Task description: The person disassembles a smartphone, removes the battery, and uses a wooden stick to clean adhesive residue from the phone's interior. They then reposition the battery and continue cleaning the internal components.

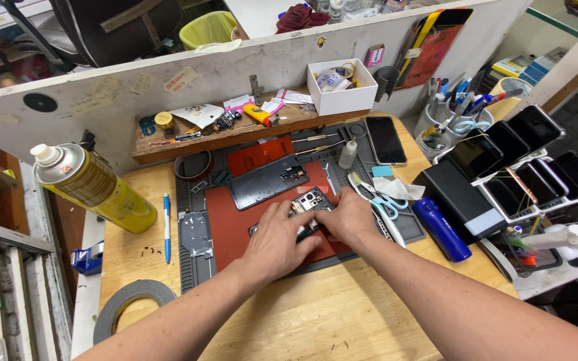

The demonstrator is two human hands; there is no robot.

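**Wooden worktop, both hands pressed on an opened phone**

Wooden worktop (302, 321) under a dark grey repair mat (195, 234), with a red pad (235, 220) on top. On the pad, an opened phone (310, 200), camera end bare, lower body covered by both hands. Left hand (277, 242) laid flat, fingers (287, 212) spread and pressing down. Right hand (349, 215) beside it, touching it, fingers curled onto the phone's edge; pinching or only pressing, cannot tell.

Just beyond the fingers, a detached dark back cover (265, 182). Right of the right hand, blue-handled scissors (377, 199) and a blue cylinder (441, 228). Further right, a rack of dark phones (516, 157) and a cup of pens (453, 107). Left of the mat, a blue pen (166, 227), a yellow spray can (95, 184) lying tilted, a grey tape roll (132, 304) near the worktop's front.

Behind, a wooden shelf (235, 130) with small parts, a white open box (341, 85), pale labels stuck on the grey partition (168, 77), a red and yellow flat packet (436, 43) hung at its right.
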